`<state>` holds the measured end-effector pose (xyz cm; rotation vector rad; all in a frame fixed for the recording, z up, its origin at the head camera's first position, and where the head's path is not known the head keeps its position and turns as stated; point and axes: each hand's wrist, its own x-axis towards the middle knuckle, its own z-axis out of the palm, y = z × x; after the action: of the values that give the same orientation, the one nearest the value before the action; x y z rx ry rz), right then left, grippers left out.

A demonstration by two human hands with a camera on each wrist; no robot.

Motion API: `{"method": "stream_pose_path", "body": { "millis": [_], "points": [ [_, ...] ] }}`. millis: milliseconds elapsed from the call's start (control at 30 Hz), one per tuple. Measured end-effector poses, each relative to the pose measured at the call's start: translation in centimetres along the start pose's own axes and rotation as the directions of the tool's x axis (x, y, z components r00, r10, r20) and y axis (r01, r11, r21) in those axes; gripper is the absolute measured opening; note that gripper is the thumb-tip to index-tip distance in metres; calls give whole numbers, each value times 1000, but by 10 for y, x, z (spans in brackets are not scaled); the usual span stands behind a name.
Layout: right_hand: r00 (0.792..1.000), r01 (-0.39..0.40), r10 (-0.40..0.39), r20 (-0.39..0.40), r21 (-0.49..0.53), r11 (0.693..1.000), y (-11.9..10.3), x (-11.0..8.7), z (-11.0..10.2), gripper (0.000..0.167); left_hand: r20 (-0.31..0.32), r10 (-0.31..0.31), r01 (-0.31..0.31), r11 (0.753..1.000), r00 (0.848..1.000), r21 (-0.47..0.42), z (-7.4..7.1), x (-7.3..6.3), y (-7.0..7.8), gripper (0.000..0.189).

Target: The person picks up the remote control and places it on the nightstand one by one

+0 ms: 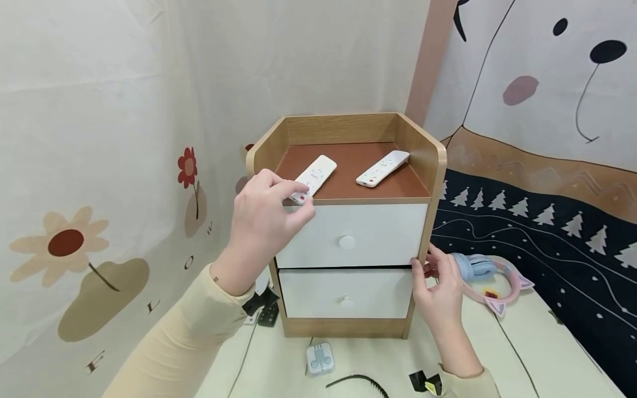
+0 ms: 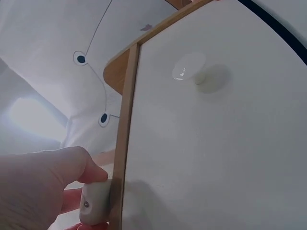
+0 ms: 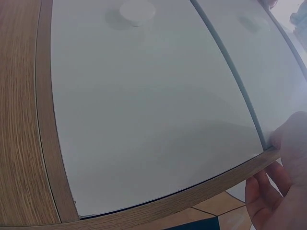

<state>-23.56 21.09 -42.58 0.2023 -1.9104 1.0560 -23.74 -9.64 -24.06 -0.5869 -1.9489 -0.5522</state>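
My left hand (image 1: 264, 215) pinches the near end of a white remote control (image 1: 318, 170) between thumb and fingers, at the front left of the brown top shelf of a small two-drawer cabinet (image 1: 343, 327). In the left wrist view the remote's end (image 2: 94, 201) sits against the wooden edge. A second white remote (image 1: 383, 167) lies slanted on the right of that shelf. My right hand (image 1: 440, 298) grips the cabinet's right side panel, its thumb at the front edge and fingers behind, as the right wrist view also shows. Both white drawers have round knobs (image 1: 346, 242).
Earphones in a clear square case (image 1: 320, 358) lie before the cabinet, near a curved black toothed strip (image 1: 360, 378). To the right is a pink cat-ear headband (image 1: 508, 301) with a blue bundle (image 1: 475, 267). A dark object (image 1: 269, 315) sits at the cabinet's left foot.
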Motion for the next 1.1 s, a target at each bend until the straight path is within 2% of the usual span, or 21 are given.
{"method": "stream_pose_path", "body": {
  "millis": [133, 233, 400, 533, 867, 1100],
  "points": [
    [1000, 17, -17, -3, -1, 1000, 0, 1, 0, 43, 68, -48, 48, 999, 997, 11, 2, 3, -1, 15],
    [1000, 28, -28, -9, -4, 1000, 0, 3, -1, 44, 141, -89, 86, 996, 986, 24, 3, 9, 2, 16],
    [1000, 20, -20, -10, -8, 1000, 0, 3, -1, 43, 274, -151, 148, 989, 950, 29, 7, 19, 8, 19],
    [1000, 4, -4, -5, -8, 1000, 0, 1, -1, 43, 341, -182, 179, 983, 922, 41, 12, 25, 11, 22],
    [1000, 6, -6, 0, -9, 1000, 1, 1, 1, 44, 411, -217, 185, 976, 886, 118, 33, 37, 11, 34],
    [1000, 28, -28, -7, 0, 1000, 0, 1, 1, 43, 467, -211, 130, 971, 858, 201, 37, 41, 16, 43]
  ]
}}
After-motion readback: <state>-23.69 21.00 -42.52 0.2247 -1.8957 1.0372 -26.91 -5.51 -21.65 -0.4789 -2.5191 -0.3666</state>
